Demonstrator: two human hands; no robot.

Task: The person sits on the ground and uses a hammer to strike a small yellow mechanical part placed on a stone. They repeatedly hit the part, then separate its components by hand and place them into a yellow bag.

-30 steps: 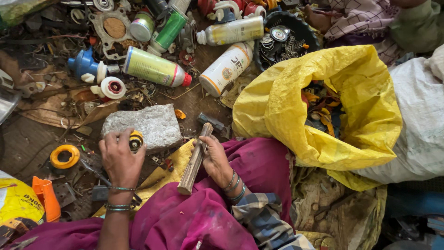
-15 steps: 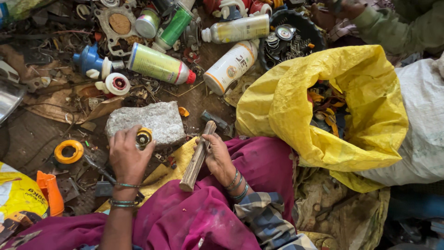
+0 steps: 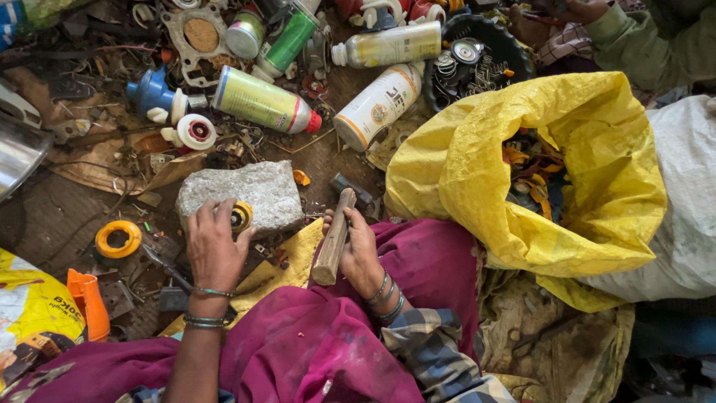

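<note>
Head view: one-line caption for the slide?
Left hand steadies a small yellow ring on a stone block; right hand grips a hammer.

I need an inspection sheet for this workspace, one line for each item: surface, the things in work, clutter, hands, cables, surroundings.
Surface: dirt ground littered with scrap; a grey stone block serves as the work base.
Things in work: small yellow-and-black round part on the stone; wooden-handled hammer, its head near the stone's right edge.
Clutter: spray cans, white bottles, blue plastic piece, yellow tape roll, orange piece.
Hands: left hand presses the round part onto the stone; right hand grips the hammer handle.
Cables: thin loose wires among the scrap.
Surroundings: open yellow sack of scrap pieces, white sack, another person's sleeve at top right.
</note>
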